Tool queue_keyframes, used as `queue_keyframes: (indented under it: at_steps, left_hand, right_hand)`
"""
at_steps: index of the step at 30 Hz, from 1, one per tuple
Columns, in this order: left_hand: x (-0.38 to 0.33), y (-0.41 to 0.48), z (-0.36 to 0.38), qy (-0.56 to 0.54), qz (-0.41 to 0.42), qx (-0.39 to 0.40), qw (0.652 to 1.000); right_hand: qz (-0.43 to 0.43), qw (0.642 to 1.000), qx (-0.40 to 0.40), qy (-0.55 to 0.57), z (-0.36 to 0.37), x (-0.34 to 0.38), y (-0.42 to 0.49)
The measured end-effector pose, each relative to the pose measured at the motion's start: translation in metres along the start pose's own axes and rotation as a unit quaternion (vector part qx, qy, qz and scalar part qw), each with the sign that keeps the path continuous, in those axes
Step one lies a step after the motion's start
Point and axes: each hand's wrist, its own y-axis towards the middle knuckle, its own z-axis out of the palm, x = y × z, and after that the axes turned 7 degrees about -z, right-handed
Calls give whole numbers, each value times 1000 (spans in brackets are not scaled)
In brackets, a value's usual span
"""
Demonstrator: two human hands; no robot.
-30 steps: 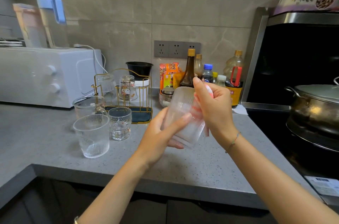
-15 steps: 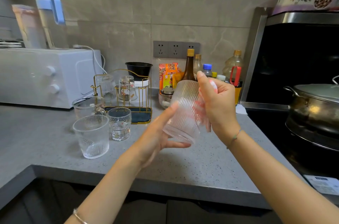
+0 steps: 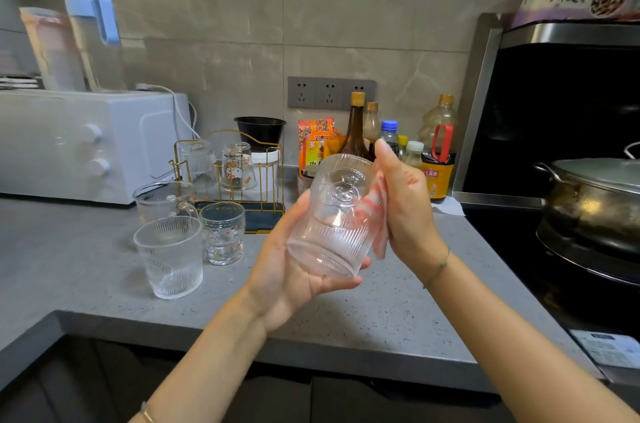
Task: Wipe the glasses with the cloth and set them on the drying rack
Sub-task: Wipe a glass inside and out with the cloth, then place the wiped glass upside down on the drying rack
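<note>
My left hand (image 3: 287,270) grips a clear ribbed glass (image 3: 334,215) from below, holding it upside down and tilted above the counter. My right hand (image 3: 405,201) presses a red-and-white cloth (image 3: 375,215) against the glass's right side. A gold wire drying rack (image 3: 249,180) stands at the back left with two glasses upside down on it. In front of the rack three more glasses stand upright: a ribbed one (image 3: 171,256), a small printed one (image 3: 223,232) and a mug-like one (image 3: 162,197).
A white oven (image 3: 79,145) sits at the far left with jugs on top. Sauce bottles (image 3: 433,152) and packets line the back wall. A steel pot (image 3: 595,201) rests on the black hob at the right. The grey counter's front edge (image 3: 311,350) is near me.
The glass has turned in my hands, its base now facing the camera more. My left hand shifted under the rim, and the cloth moved down along the glass's right side.
</note>
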Motion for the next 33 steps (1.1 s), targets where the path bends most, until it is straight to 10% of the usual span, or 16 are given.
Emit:
queue_keyframes:
  at_steps: [9,17,26,33]
  left_hand:
    - [24,14,-26,-33,-61,-44,997]
    - [48,27,-53,-199,-138,-62,968]
    - [44,32,-55,-247,-130,-82,957]
    - [12,36,-47,-212,-136,-41,967]
  right_hand:
    - [197,958,-206,35,-25,-40,1]
    - [429,886,-173,27,-44,-114,-34]
    - [50,969,97,-224,-36,-77,-55]
    - [-151,887,298,-318,-13,-51,-40]
